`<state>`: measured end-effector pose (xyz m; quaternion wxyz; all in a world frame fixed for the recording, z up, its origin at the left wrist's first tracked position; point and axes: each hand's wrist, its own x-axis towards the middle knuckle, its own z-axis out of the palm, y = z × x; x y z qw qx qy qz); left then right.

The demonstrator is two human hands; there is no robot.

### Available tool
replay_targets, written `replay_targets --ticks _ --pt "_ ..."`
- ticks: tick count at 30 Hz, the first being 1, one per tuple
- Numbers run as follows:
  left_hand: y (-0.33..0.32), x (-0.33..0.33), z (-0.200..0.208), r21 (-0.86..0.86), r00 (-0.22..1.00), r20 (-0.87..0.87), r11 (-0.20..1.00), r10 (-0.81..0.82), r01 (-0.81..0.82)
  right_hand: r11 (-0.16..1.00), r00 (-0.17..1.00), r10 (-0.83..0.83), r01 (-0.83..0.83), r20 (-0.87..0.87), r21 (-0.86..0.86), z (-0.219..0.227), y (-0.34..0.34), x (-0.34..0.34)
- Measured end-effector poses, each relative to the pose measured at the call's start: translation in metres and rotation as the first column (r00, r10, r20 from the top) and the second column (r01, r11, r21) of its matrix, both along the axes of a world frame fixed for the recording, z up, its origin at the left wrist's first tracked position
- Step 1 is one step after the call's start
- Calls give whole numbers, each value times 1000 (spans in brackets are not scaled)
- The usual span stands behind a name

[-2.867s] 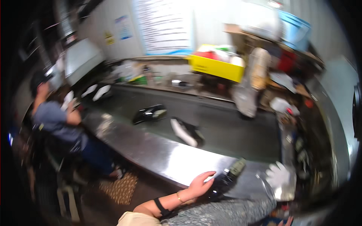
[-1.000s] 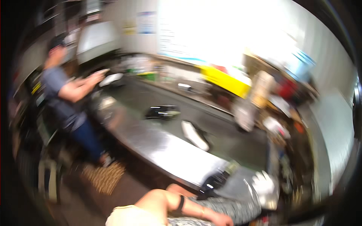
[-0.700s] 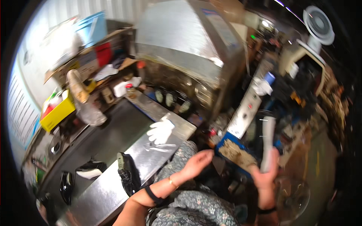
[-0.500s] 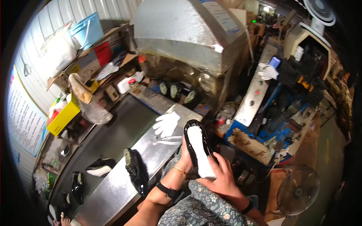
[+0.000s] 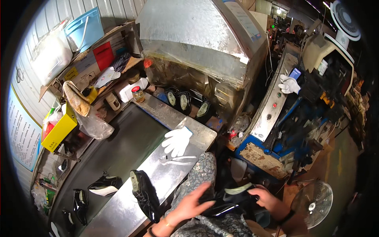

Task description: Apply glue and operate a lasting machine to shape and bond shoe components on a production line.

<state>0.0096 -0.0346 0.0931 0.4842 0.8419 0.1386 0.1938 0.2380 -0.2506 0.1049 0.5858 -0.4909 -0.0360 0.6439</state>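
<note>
A glossy black shoe (image 5: 223,209) rests low against my lap, its pale green lining showing at the opening. My right hand (image 5: 265,197) pinches the rim at one end of that opening. Just left of the shoe, my left hand (image 5: 193,203) is open, fingers spread and slightly blurred, holding nothing. Another black shoe (image 5: 145,193) lies on the metal ledge (image 5: 114,205) to the left. Farther up this ledge are a white glove (image 5: 176,141) and a metal tool like pliers (image 5: 179,160).
More black shoes (image 5: 106,185) sit on the dark conveyor belt (image 5: 118,142). Several shoes (image 5: 184,100) stand under a metal hood (image 5: 189,35). A red-lidded jar (image 5: 137,94) is at the belt's far end. On the right are a blue-framed machine (image 5: 260,156) and a floor fan (image 5: 316,205).
The shoe, held up with its white sole showing, has been turned over and lowered to my lap. My left hand has let go of it; my right hand has moved right and down.
</note>
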Motion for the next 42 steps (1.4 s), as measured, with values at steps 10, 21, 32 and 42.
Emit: replay_targets --ticks 10,21,32,42 --pt "166 -41 11 293 850 -335 902 407 -317 714 491 -699 520 520 470 -84 164 112" --pt "395 289 -113 346 650 -476 806 593 -481 961 13 37 273 999 -39 -168 348 193" --pt "518 372 -151 558 711 -448 791 542 -251 835 591 -548 352 592 422 -99 319 191" --pt "557 376 -140 386 693 -463 829 553 -404 997 277 24 67 961 -45 -145 551 215"
